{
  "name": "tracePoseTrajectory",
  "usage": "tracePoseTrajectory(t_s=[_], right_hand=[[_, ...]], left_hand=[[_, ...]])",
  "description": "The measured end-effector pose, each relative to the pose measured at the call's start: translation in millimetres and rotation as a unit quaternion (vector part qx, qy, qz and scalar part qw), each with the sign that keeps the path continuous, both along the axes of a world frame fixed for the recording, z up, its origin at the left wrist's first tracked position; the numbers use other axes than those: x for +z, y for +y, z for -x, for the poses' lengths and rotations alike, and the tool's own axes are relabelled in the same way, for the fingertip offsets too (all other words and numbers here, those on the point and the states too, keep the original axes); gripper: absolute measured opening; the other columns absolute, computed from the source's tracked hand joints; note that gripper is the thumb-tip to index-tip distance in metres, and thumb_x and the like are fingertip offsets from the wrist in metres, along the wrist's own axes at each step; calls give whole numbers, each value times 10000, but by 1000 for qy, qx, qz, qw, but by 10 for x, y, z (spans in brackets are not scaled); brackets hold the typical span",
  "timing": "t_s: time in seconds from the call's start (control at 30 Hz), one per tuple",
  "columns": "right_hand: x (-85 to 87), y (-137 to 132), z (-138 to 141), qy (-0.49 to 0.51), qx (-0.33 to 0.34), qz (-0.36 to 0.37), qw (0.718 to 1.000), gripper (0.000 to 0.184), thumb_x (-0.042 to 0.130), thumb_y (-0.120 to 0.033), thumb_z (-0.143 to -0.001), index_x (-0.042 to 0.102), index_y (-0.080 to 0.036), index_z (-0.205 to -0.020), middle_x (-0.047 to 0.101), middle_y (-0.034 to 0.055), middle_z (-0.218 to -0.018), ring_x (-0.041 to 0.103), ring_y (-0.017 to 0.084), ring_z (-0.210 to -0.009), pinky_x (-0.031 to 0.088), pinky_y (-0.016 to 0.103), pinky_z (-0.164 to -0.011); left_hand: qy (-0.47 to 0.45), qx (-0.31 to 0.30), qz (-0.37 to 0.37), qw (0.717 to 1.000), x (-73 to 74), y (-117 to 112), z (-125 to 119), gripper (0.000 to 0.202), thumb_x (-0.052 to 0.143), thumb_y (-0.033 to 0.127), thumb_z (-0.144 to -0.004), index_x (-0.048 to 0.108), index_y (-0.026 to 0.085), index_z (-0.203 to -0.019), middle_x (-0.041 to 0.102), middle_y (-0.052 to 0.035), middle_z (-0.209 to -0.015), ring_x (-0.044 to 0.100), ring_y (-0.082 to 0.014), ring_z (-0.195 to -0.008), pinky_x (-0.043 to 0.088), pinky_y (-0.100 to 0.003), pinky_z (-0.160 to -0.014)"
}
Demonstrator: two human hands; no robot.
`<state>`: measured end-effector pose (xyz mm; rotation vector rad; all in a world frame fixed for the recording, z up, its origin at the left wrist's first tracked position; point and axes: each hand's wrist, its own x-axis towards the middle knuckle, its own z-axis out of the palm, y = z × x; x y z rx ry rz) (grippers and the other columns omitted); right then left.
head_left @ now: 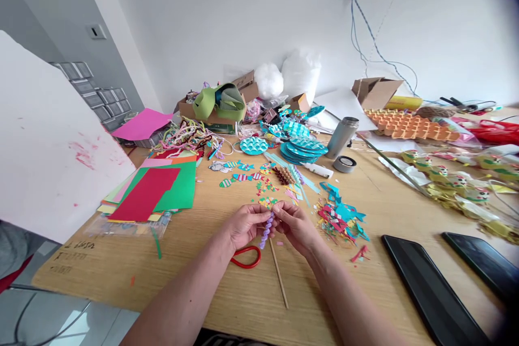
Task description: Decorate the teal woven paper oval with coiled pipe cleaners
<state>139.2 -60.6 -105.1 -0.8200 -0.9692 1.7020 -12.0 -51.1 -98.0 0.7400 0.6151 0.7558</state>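
Pinching from both sides, we have our left hand (243, 225) and our right hand (297, 225) meeting over the near middle of the wooden table (227, 292). Both hands are closed narrowly, fingertips and thumbs gripping the upper end of a purple pipe cleaner (266, 232) that is wound in a spiral around a thin wooden stick (279, 278). The coil hangs between our hands, and the bare end of the stick slants down toward us and to the right, low over the tabletop; whether it touches the wood we cannot tell.

Just below our left hand a red loop (245, 257) lies flat on the table. To the right of our right hand sits a pile of teal and red paper scraps (341, 216). Beyond our fingers lie small paper fish (240, 176), and farther back a stack of teal paper discs (305, 148). A stack of coloured paper sheets (156, 190), red on top of green, lies to the left. A metal flask (343, 136) stands behind the discs with a roll of tape (344, 164) beside it, and two black tablets (425, 287) lie at the near right.
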Motion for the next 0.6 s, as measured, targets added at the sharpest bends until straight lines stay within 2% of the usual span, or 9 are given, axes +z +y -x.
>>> tracePoseTrajectory(t_s=[0.23,0.43,0.5,0.6], right_hand=[[14,-13,27,-56,-25,-32,998,330,700,-454,-707,536,-172,-655,563,-23,-513,485,90,-408,286,217,-404],[53,-16,48,-205,-125,-103,965,405,711,-533,-649,508,-185,-603,513,-35,-472,449,93,-418,314,223,-408],[69,-16,38,-205,-116,-94,967,411,679,-555,-674,515,-185,-605,518,-26,-490,455,98,-428,325,227,-409],[94,-16,9,-127,-50,-49,989,417,581,-584,-751,531,-183,-648,532,-14,-530,478,105,-447,330,227,-411]], left_hand=[[23,19,-37,999,-28,-21,-46,308,774,330,-625,636,111,-791,642,-46,-700,594,-114,-558,461,-251,-582],[71,78,-75,992,-31,-49,-100,311,783,346,-603,628,106,-725,621,-21,-654,557,-96,-551,430,-235,-587],[69,82,-81,991,-36,-48,-103,295,767,348,-627,623,109,-722,623,-22,-654,557,-97,-556,428,-235,-594],[38,73,-76,994,-41,-37,-92,266,738,348,-668,619,119,-733,641,-36,-684,576,-111,-582,441,-250,-620]])
